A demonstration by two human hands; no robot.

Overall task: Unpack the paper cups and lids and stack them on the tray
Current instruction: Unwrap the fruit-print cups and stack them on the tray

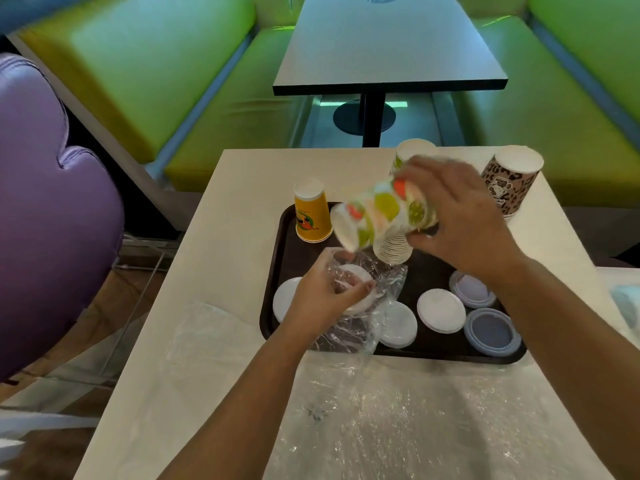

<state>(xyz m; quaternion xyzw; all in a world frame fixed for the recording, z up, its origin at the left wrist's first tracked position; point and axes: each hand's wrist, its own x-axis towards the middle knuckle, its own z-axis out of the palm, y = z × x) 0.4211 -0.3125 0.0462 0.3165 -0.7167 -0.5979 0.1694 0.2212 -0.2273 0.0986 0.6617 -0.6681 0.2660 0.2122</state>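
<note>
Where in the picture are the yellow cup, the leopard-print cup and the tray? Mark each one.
yellow cup (311, 216): head view, on its printed side wall.
leopard-print cup (509, 188): head view, on its patterned side.
tray (277, 265): head view, on its bare left rim.

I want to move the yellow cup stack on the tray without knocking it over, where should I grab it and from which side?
Grip the yellow cup stack round its mid-wall, coming from the left. It stands upside down, narrow base up, near the tray's far left corner. That side looks open, while the right hand holds the fruit-print cups close on its right.
</note>
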